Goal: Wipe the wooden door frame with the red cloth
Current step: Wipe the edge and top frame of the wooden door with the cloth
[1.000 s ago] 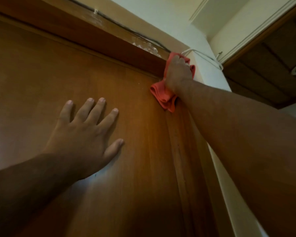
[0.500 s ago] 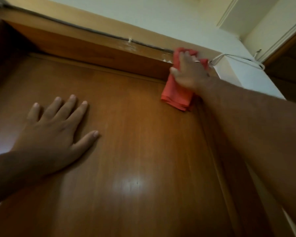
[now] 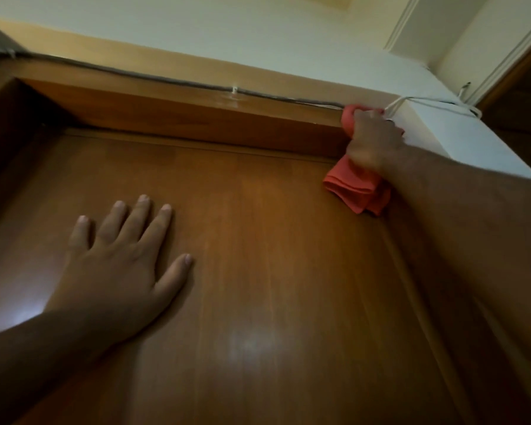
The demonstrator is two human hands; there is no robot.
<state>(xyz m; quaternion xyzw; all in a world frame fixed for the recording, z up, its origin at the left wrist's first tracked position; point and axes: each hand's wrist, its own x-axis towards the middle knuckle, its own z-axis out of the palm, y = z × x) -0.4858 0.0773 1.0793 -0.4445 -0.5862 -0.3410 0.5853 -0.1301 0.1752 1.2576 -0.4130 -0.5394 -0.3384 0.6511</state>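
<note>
A: Where is the red cloth (image 3: 354,185)?

B: At the upper right corner of the wooden door frame (image 3: 184,116), where the top rail meets the right upright. It is bunched up. One part pokes out above the right hand (image 3: 373,142), against the top edge of the frame, and a folded bundle hangs out below the hand, lying over the corner of the door (image 3: 258,271).

A: How does that hand hold it?

B: The fingers are curled around the cloth, closed on it, and the knuckles face the camera. The hand presses the cloth to the frame's corner. The forearm runs down and out of view at the right edge.

A: And the other hand?

B: The left hand (image 3: 120,271) lies flat on the door panel, palm against the wood, fingers spread and pointing up, holding nothing. It is well apart from the cloth, lower and to the left.

A: What is around the frame?

B: A dark cable (image 3: 166,79) runs along the top of the frame, pinned by a small white clip (image 3: 234,90) near the middle. A white cord (image 3: 436,102) runs along the pale wall (image 3: 258,41), just beside the right hand.
</note>
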